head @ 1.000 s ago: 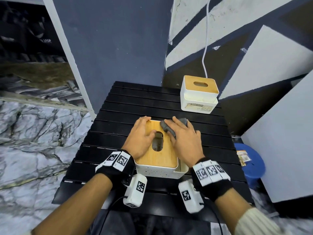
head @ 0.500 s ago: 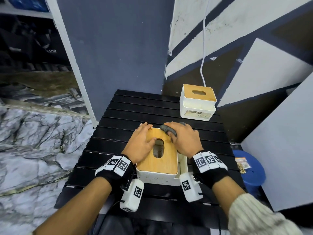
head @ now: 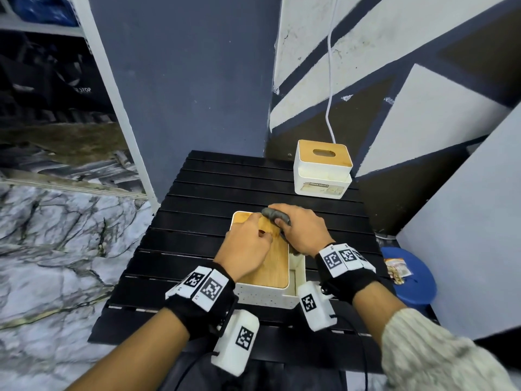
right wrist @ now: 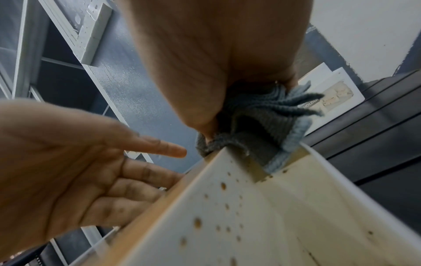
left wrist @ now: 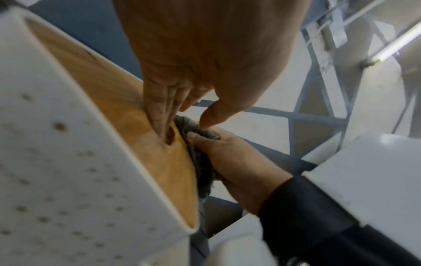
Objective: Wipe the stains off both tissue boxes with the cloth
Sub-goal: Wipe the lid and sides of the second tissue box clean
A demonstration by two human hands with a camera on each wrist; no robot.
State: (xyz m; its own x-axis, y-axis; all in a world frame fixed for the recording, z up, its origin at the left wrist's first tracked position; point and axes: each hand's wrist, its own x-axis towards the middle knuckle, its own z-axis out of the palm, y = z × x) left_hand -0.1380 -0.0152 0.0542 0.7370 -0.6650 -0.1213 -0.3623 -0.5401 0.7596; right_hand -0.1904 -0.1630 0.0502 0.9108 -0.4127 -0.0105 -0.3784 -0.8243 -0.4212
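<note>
The near tissue box (head: 262,296) has a white body speckled with brown spots and a wooden lid (head: 270,266). My left hand (head: 251,235) lies on the lid with straight fingers, covering the slot. At the lid's far right edge, my right hand (head: 296,227) grips a bunched grey cloth (head: 275,216) and presses it there. The right wrist view shows the cloth (right wrist: 262,122) folded over the box's corner (right wrist: 227,216). A second box (head: 321,170) with a stained front stands apart at the table's back right.
Both boxes sit on a black slatted table (head: 211,193) set against a blue and white wall. A white cable (head: 329,80) hangs behind the far box. A blue stool (head: 408,277) with a packet on it stands at the right, and marble floor lies to the left.
My right hand has carried the cloth from beside the slot to the lid's far edge. My left hand has slid right over the slot.
</note>
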